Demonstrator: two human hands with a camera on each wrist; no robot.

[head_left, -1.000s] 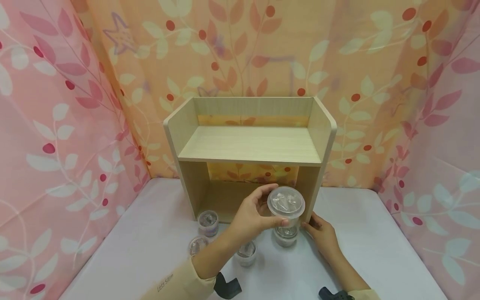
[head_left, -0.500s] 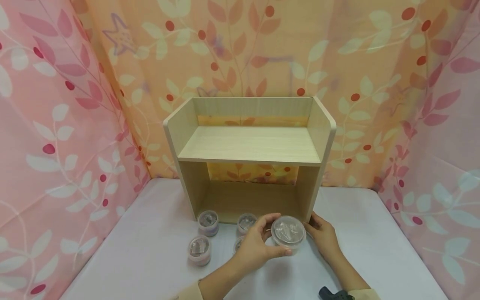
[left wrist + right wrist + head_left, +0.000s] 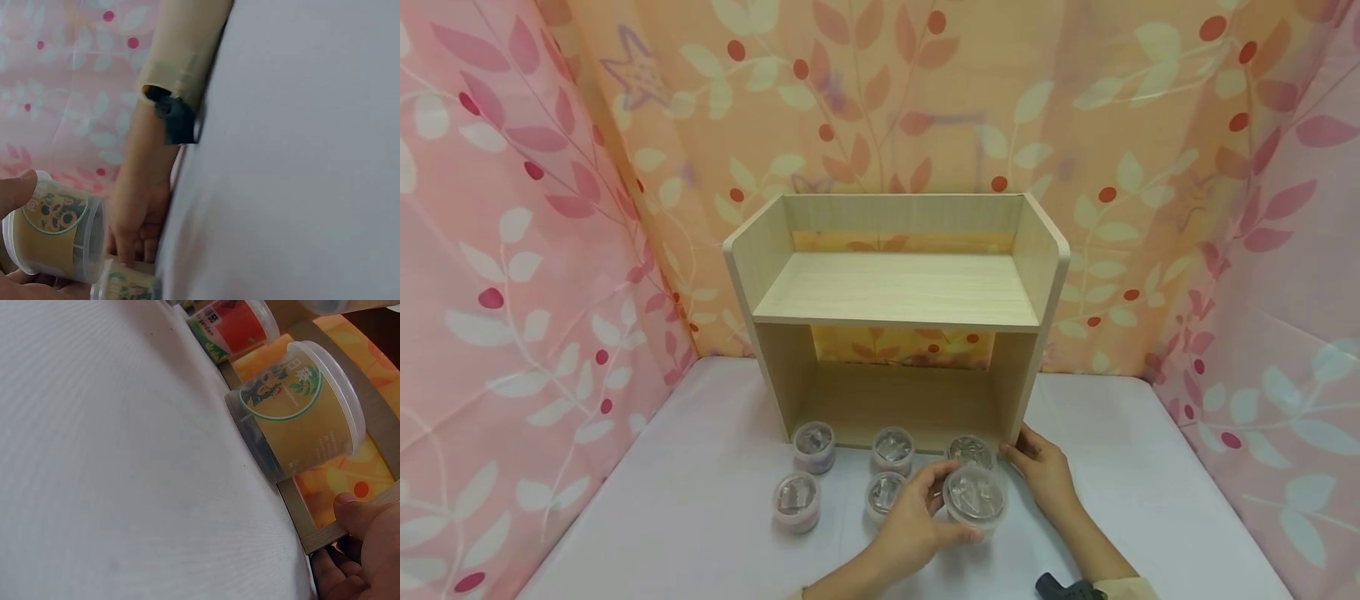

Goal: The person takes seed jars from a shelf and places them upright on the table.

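Note:
My left hand grips a lidded clear plastic tub between thumb and fingers, near the table's front right. In the left wrist view, that tub lies sideways to the camera and shows a yellow label with a round picture. Whether its base touches the table, I cannot tell. Behind it stands a similar tub, whose yellow label shows in the right wrist view. My right hand holds the lower front corner of the wooden shelf, its thumb on the panel edge and the other fingers curled beneath.
More lidded tubs stand before the shelf: one back left, one front left, one back middle and one front middle, partly behind my left hand. White cloth covers the table; patterned curtains surround it.
My left hand has carried its tub down and toward the front of the table, away from the shelf. The tub behind it shows again. My right hand stays at the shelf corner.

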